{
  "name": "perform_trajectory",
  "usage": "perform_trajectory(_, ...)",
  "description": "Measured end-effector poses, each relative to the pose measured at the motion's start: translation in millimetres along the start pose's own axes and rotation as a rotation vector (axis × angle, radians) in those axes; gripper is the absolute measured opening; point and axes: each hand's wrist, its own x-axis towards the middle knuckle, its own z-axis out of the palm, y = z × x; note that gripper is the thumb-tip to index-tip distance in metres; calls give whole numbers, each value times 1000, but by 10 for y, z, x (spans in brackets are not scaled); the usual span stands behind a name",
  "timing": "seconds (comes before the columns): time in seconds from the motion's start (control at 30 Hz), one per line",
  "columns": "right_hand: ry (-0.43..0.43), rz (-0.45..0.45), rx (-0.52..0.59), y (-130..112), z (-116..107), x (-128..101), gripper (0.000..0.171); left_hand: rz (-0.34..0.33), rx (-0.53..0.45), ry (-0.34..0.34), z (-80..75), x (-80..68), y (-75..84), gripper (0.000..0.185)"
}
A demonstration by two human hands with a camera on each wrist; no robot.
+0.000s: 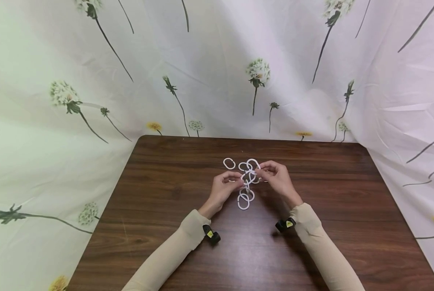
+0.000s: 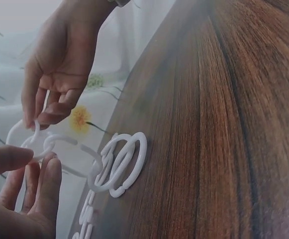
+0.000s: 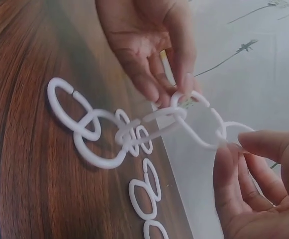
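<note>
Fingers of both hands, left (image 1: 224, 186) and right (image 1: 276, 176), pinch links of a white ring chain (image 1: 246, 186) lifted just above the worktop (image 1: 158, 194); a hard tug could spring a split ring open.

Both forearms reach forward side by side in pale beige sleeves, each wrist carrying a small black camera mount. The left hand (image 1: 224, 186) is raised, palm turned inward, its thumb and curled fingers (image 3: 181, 74) pinching at the tips. The right hand (image 1: 278, 177) mirrors it just opposite, wrist bent slightly, thumb and forefinger pressed together while the other fingers (image 2: 54, 107) curl loosely beneath. The two hands sit close, fingertips nearly meeting in the middle, with the elbows spread wider apart.
</note>
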Motion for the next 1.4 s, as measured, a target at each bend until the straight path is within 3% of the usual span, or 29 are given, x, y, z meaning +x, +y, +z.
perform_trajectory(0.27,-93,56,53,24,-20,-20,24,10,3,4,-13,-33,6,30)
perform_trajectory(0.33,-111,54,112,57,-25,-15,21,14,0,0,-15,-35,3,30)
perform_trajectory(0.37,-138,34,174,184,-37,44,19,17,-1,-3,-14,-36,4,30)
perform_trajectory(0.53,-145,38,294,222,-42,62,18,26,-18,-21,-12,-34,-6,29)
perform_trajectory(0.6,-114,61,258,98,-40,6,20,25,-19,-20,-12,-34,-5,28)
perform_trajectory(0.93,-72,20,118,72,-94,3,26,19,4,-5,-24,-41,-10,30)
perform_trajectory(1.4,-84,-20,108,15,-105,-13,35,29,39,-10,-32,-54,-13,28)
